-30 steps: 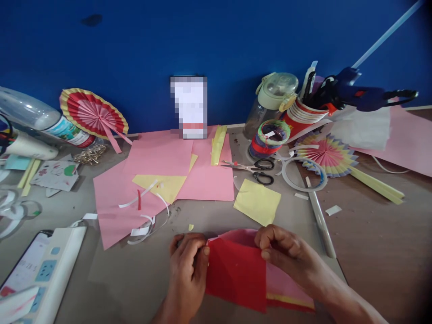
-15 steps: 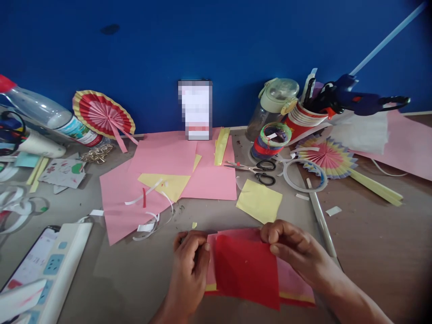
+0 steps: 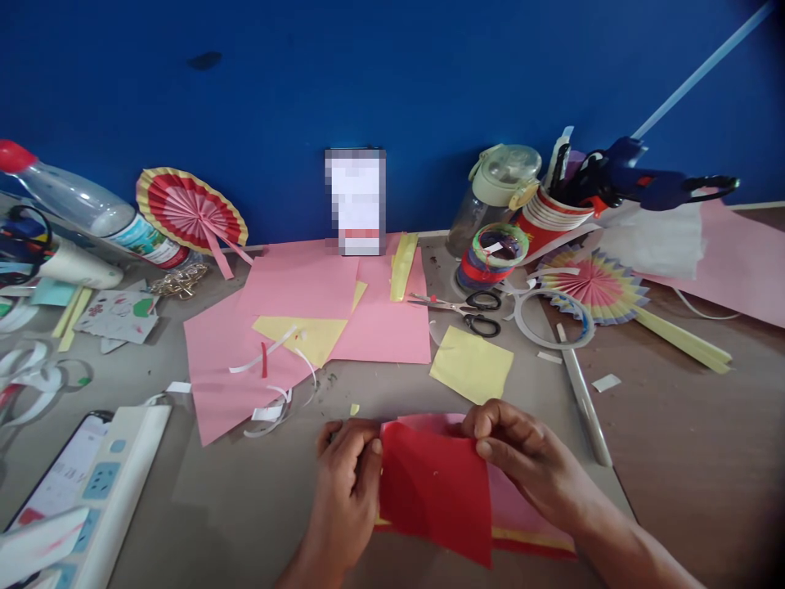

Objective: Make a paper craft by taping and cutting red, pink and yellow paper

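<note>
A square of red paper (image 3: 435,491) lies over a larger pink sheet (image 3: 521,507) whose lower edge has a yellow strip and a red border. My left hand (image 3: 349,483) is closed at the left side, its thumb pressing on the upper left corner of the red paper and the pink sheet beneath. With thumb and fingers pinched, my right hand (image 3: 509,446) grips the red paper's upper right corner. A yellow paper square (image 3: 472,364) rests just beyond my right hand. Farther back lie scissors (image 3: 463,305) with black handles, shut or nearly so.
Pink sheets (image 3: 300,282) and paper scraps spread behind my hands. A phone (image 3: 356,200) leans on the blue wall. Folded fans (image 3: 193,213), a tape roll (image 3: 555,319), a bottle (image 3: 496,192) and a red cup of tools (image 3: 552,217) stand around. A power strip (image 3: 123,491) lies left.
My right hand has moved slightly left with the red paper, which now reaches my left thumb and covers the pink strip there. My left hand stays nearly still.
</note>
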### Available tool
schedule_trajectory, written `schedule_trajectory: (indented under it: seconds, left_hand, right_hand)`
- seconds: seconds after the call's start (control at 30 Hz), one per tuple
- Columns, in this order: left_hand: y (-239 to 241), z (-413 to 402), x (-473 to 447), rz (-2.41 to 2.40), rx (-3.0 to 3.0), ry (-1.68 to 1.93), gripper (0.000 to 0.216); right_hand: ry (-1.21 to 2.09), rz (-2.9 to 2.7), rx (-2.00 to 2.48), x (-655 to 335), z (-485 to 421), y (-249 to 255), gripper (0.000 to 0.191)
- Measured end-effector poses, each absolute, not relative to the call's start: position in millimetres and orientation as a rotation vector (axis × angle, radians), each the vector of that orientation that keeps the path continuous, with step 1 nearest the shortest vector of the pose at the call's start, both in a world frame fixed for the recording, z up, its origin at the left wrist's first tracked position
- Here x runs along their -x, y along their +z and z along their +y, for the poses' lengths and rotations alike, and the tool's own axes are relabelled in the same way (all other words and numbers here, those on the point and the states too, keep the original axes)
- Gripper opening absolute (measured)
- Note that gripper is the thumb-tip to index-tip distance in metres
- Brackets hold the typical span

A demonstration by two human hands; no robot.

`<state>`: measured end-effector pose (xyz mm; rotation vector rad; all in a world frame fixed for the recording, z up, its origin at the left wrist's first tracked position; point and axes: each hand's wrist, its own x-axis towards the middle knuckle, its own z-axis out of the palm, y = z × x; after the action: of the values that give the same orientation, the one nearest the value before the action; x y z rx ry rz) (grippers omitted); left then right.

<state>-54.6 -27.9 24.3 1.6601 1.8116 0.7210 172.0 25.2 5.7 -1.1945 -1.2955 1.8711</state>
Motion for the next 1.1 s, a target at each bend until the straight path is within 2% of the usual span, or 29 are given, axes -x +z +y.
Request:
schedule_trajectory:
  seconds: [0.2,0.37,0.5,0.73,1.1]
  left_hand:
    - [24.0,-29.7,55.4,1.831,-1.622,0.743,0.032]
    - [19.1,-31.5,58.6,1.896,-1.608,0.731,0.024]
    - [17.2,-28.5,60.1,1.898,-1.557,0.71,0.03]
    - [22.1,-14.9,59.5,1.88,-1.576,0.588,0.018]
    - [18.8,-12.0,65.3,1.789,-1.474,0.66,0.025]
  right_hand:
    - [1.799,-1.416,1.349,-169.9,25.7,10.0,0.025]
    - [1.806,-1.455,1.295,-170.6,26.6,12.1,0.024]
    - [1.855,-1.455,1.243,-172.8,27.9,11.5,0.024]
    - [1.87,-1.486,1.252,-175.6,28.5,12.7,0.024]
    - [1.855,-1.443,1.271,-174.0,31.9,10.7,0.024]
